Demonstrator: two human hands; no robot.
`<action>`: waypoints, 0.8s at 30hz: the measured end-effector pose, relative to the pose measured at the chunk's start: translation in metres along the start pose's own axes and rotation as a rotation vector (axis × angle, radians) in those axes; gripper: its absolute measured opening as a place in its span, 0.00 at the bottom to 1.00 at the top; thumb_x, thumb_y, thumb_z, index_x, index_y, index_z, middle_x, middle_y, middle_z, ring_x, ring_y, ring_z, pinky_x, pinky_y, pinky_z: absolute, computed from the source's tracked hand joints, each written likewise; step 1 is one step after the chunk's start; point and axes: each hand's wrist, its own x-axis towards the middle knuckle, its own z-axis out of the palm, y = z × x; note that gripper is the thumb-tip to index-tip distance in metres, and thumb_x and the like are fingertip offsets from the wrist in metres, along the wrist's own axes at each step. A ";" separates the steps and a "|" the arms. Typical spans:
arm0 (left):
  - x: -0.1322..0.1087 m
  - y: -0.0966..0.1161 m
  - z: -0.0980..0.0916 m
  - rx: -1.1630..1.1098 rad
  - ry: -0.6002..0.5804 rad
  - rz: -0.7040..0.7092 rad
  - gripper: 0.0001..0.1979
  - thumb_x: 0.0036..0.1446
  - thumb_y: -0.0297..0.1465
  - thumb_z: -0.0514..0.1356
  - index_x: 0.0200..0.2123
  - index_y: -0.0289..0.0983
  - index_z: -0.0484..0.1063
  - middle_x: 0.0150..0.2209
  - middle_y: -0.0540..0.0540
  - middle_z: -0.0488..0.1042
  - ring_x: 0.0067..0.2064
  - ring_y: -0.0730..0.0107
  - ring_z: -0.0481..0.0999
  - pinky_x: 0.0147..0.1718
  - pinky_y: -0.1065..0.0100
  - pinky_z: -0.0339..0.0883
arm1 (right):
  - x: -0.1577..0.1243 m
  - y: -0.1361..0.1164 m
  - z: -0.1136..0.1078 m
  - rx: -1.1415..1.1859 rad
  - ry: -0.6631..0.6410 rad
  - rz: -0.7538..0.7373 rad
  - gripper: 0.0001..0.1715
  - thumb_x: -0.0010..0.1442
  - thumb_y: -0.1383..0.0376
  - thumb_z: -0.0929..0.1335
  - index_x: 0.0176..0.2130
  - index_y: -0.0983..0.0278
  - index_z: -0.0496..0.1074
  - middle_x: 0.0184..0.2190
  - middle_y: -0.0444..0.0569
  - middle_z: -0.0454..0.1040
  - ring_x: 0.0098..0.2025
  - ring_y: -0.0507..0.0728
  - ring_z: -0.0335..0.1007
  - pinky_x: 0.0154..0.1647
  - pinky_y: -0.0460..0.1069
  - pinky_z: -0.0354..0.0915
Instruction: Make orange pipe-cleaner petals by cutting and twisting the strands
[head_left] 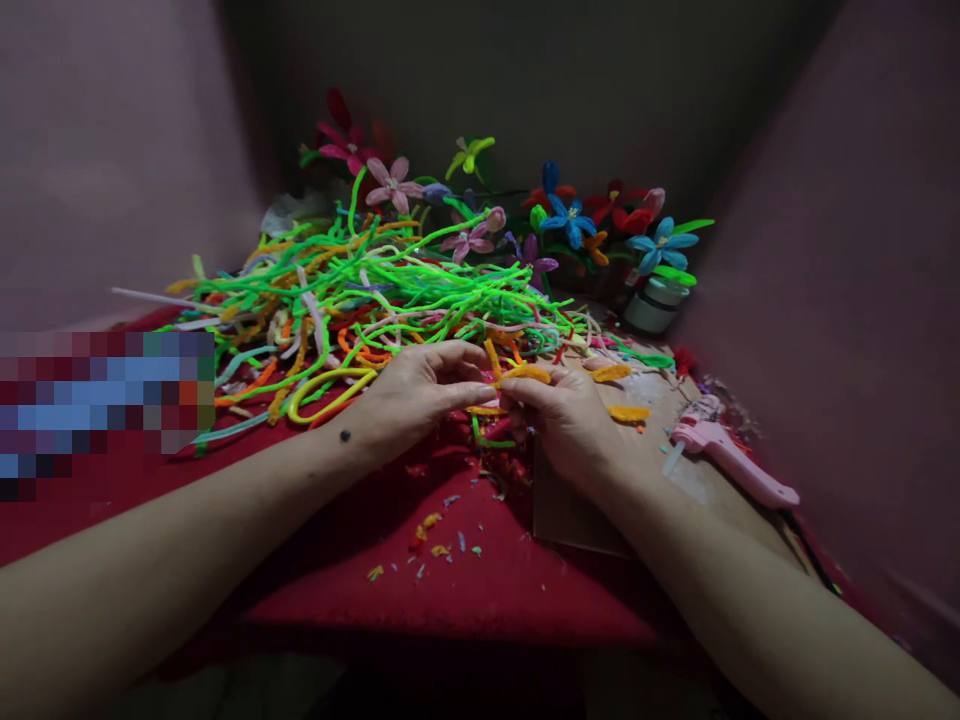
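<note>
My left hand [420, 395] and my right hand [574, 415] meet over the front of the table, thumbs and fingertips pinched together. Between them is an orange pipe-cleaner flower [531, 373] with petals sticking out above and below the fingertips; its centre is hidden by my fingers. A green pipe-cleaner piece [491, 443] shows just beneath the hands. Two loose orange petals, one behind [611, 373] and one lower [628, 413], lie on cardboard to the right of my right hand. A yellow pipe-cleaner loop [330, 388] rests by my left wrist.
A big heap of pipe cleaners [420, 285], mostly green, covers the table's back left. Finished flowers [570, 220] stand behind it, near a small jar [656, 305]. A pink glue gun [739, 462] lies on cardboard [577, 510]. Fuzz scraps [427, 525] dot the red cloth [480, 590].
</note>
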 end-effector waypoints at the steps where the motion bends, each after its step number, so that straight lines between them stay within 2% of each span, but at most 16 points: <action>1: 0.000 0.000 0.001 -0.019 0.001 0.000 0.10 0.47 0.32 0.63 0.34 0.34 0.72 0.32 0.49 0.74 0.33 0.73 0.71 0.34 0.73 0.64 | -0.001 -0.001 0.001 -0.012 -0.007 0.009 0.07 0.46 0.66 0.69 0.20 0.66 0.69 0.17 0.41 0.65 0.16 0.47 0.56 0.16 0.44 0.56; 8: 0.000 -0.002 0.003 -0.038 0.048 0.011 0.09 0.45 0.32 0.65 0.28 0.32 0.74 0.28 0.49 0.75 0.32 0.72 0.71 0.36 0.70 0.65 | -0.008 -0.008 0.004 -0.358 0.030 -0.080 0.07 0.49 0.66 0.67 0.23 0.67 0.71 0.17 0.41 0.65 0.19 0.47 0.57 0.19 0.44 0.54; 11: 0.000 -0.007 0.005 0.050 0.081 0.123 0.06 0.48 0.31 0.62 0.28 0.33 0.74 0.28 0.49 0.75 0.31 0.72 0.72 0.34 0.70 0.65 | -0.009 -0.009 0.004 -0.415 0.032 -0.095 0.07 0.49 0.66 0.66 0.23 0.68 0.72 0.16 0.41 0.65 0.18 0.46 0.56 0.19 0.43 0.53; 14: -0.002 -0.014 0.008 0.275 0.170 0.341 0.04 0.52 0.27 0.58 0.28 0.33 0.72 0.28 0.48 0.74 0.31 0.73 0.72 0.32 0.72 0.65 | -0.009 -0.008 0.005 -0.285 0.010 -0.046 0.07 0.48 0.67 0.66 0.21 0.67 0.69 0.15 0.40 0.64 0.16 0.46 0.56 0.17 0.43 0.53; 17: -0.003 -0.020 0.009 0.621 0.258 0.678 0.08 0.56 0.24 0.53 0.29 0.34 0.71 0.28 0.46 0.73 0.31 0.71 0.71 0.33 0.70 0.65 | -0.007 -0.005 0.005 -0.068 -0.027 0.055 0.09 0.45 0.67 0.67 0.17 0.66 0.66 0.12 0.40 0.63 0.13 0.46 0.54 0.13 0.43 0.52; 20: -0.002 -0.022 0.006 0.951 0.237 0.960 0.12 0.58 0.23 0.49 0.30 0.34 0.71 0.29 0.43 0.74 0.33 0.68 0.70 0.35 0.65 0.66 | -0.002 0.000 0.003 0.090 -0.048 0.183 0.08 0.41 0.67 0.68 0.17 0.66 0.65 0.12 0.39 0.63 0.13 0.46 0.55 0.11 0.43 0.51; 22: -0.001 -0.020 0.004 0.978 0.203 0.981 0.12 0.58 0.23 0.48 0.31 0.33 0.72 0.31 0.41 0.75 0.34 0.67 0.70 0.37 0.64 0.66 | 0.001 0.001 0.001 0.131 -0.056 0.201 0.08 0.40 0.67 0.70 0.18 0.66 0.66 0.13 0.39 0.64 0.13 0.46 0.55 0.11 0.42 0.51; 24: 0.000 -0.015 0.001 0.802 0.170 0.847 0.11 0.58 0.25 0.51 0.31 0.33 0.73 0.32 0.42 0.75 0.35 0.67 0.71 0.37 0.65 0.66 | 0.002 0.000 -0.001 0.115 -0.065 0.162 0.08 0.41 0.66 0.70 0.19 0.66 0.67 0.14 0.40 0.65 0.13 0.46 0.55 0.12 0.43 0.52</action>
